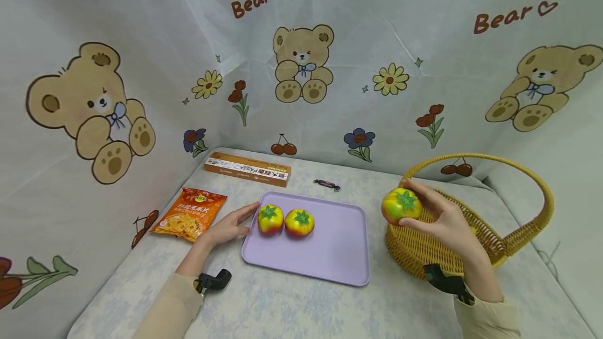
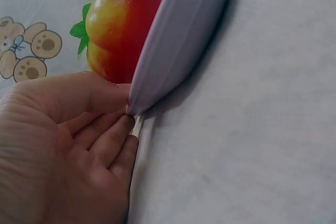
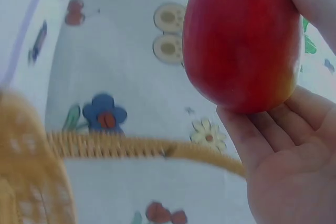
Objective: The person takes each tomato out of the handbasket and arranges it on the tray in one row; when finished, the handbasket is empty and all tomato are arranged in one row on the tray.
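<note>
My right hand (image 1: 445, 218) grips a red-and-yellow persimmon (image 1: 401, 206) with a green leafy top, holding it up over the left side of the wicker basket (image 1: 490, 232). In the right wrist view, the persimmon's red underside (image 3: 241, 40) faces the camera between thumb and fingers. At the left rim of a lilac tray (image 1: 336, 245), my left hand (image 1: 226, 228) pinches the edge, as the left wrist view shows. Two similar persimmons sit side by side in the tray's left part: one persimmon (image 1: 270, 219) near the rim, the other persimmon (image 1: 299, 223) to its right.
An orange snack bag (image 1: 192, 213) lies left of the tray. Behind the tray are a long pasta box (image 1: 247, 168) and a small wrapped candy (image 1: 327, 185). The basket's tall handle (image 1: 542, 192) arches over its opening. A bear-printed cloth hangs behind the table.
</note>
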`<state>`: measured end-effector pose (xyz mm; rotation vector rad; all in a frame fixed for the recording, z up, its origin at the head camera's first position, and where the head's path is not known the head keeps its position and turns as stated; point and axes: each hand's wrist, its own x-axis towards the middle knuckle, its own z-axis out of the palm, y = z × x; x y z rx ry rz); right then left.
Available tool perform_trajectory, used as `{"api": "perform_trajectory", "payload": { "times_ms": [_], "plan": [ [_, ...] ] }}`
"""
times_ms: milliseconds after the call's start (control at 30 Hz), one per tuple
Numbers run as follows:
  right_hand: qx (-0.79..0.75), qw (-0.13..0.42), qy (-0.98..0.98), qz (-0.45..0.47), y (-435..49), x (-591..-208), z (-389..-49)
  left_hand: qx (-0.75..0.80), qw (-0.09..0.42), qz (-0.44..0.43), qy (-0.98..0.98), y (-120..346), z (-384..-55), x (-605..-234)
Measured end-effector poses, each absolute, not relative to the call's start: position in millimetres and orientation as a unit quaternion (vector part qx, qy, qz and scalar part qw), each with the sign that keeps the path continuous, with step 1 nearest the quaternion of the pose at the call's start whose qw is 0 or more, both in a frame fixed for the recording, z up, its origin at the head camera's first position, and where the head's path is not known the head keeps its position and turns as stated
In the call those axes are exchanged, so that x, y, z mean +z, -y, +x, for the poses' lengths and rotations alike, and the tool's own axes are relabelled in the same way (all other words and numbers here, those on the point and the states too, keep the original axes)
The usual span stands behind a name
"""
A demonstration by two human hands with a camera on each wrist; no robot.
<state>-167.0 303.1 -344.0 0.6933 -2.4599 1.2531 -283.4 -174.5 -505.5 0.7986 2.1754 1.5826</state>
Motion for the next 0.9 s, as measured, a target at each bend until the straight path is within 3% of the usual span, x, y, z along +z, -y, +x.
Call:
{"api": "perform_trajectory", "payload": {
  "times_ms": [200, 433, 900],
  "plan": [
    [0.434, 0.136, 0.853, 0.257, -279.1, -356.7, -179.9, 0.556, 0.169, 0.284, -0.763, 174.4, -283.0, -507.9],
    [0.459, 0.081, 0.847, 0.258, -253.0, -376.1, -200.8, 0.559, 0.162, 0.277, -0.764, 175.5, -285.0, -507.2],
    [0.438, 0.009, 0.848, 0.298, -220.1, -430.2, -237.0, 0.555, 0.172, 0.279, -0.764, 170.1, -268.8, -478.0]
  ]
}}
